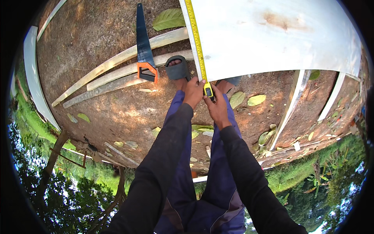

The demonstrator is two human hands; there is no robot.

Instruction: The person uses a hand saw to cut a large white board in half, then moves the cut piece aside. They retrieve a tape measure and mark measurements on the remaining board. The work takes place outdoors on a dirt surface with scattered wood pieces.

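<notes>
A yellow tape measure (208,90) sits at the near left corner of a large white board (272,43). Its yellow blade (196,39) runs out along the board's left edge toward the top of the view. My right hand (218,111) is closed on the tape's case from below. At the case's mouth, my left hand (193,93) is closed with its fingertips on the blade and the board's corner; part of its grip is hidden. Left of the board, a handsaw (143,43) with a dark blade and orange-and-black handle lies across wooden strips (117,58).
My sandalled foot (177,68) stands beside the board's corner; the other is partly under its edge. More wooden strips (290,105) lie to the right, partly beneath the board. A long pale board (34,78) lies far left. Large leaves (168,19) are scattered over the dirt ground.
</notes>
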